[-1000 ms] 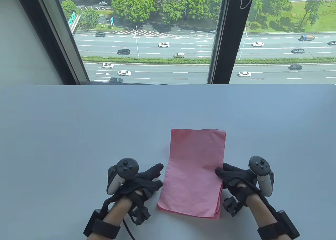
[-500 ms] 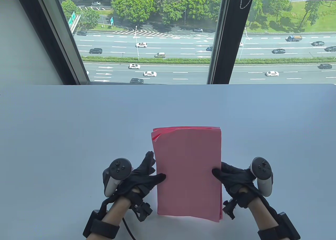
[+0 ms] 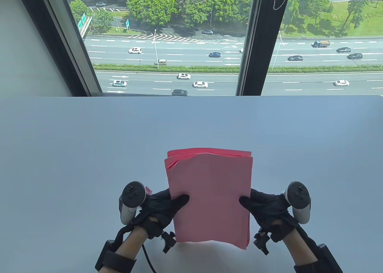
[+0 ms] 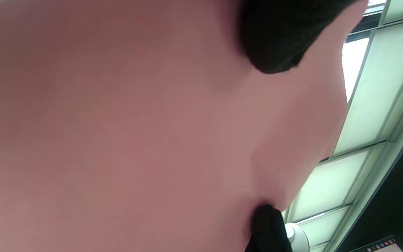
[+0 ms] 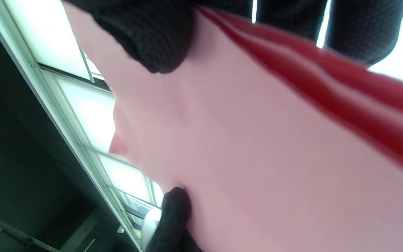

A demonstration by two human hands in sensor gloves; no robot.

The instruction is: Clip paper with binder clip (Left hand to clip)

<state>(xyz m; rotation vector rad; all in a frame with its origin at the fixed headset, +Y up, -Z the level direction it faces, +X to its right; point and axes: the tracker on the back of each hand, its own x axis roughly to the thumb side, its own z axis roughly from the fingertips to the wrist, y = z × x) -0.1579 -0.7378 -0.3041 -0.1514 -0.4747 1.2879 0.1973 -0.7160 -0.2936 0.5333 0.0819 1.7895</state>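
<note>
- While my left hand (image 3: 163, 205) and right hand (image 3: 263, 205) grasp the pink paper stack (image 3: 209, 195) by its sides, it stands lifted between them.
- Beneath it I see the pale table (image 3: 74, 153).
- Beyond is a window (image 3: 167, 39) over a highway.

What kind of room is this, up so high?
Probably an upper-floor office: a plain white table stands against a big window looking down on a highway, and panel ceiling lights show overhead.

pink paper stack (image 3: 209, 195) | raised off table, near-upright | sheets fanned at top-left | clip not visible
</note>
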